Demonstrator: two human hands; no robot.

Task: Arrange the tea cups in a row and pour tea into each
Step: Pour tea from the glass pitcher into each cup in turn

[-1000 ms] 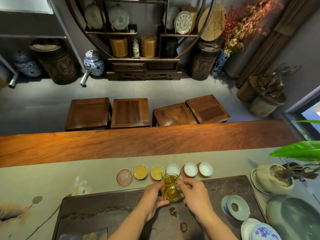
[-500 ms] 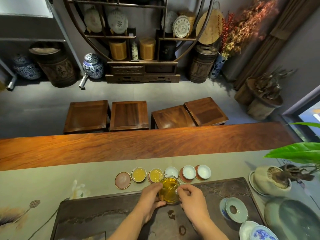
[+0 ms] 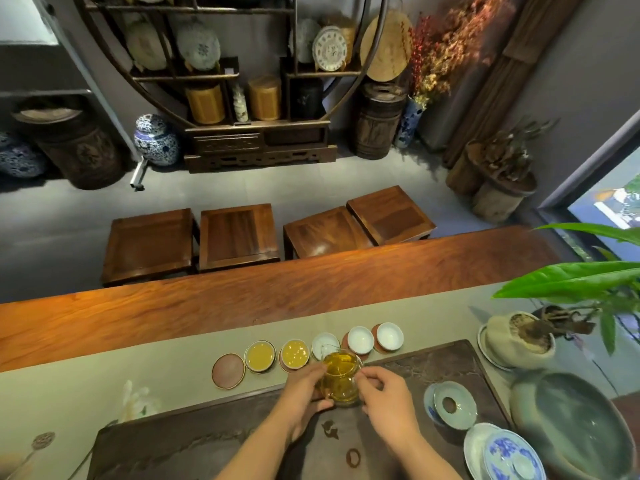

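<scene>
Presently, a glass pitcher (image 3: 340, 382) of amber tea is gripped by both hands, left hand (image 3: 300, 393) and right hand (image 3: 388, 400), above the far edge of the dark tea tray (image 3: 446, 362). Five tea cups are ranged in a row on the table (image 3: 173, 306) just beyond: two filled cups (image 3: 260, 356) at left, three white cups (image 3: 361, 340) at right. An empty coaster (image 3: 228, 371) is placed leftmost.
</scene>
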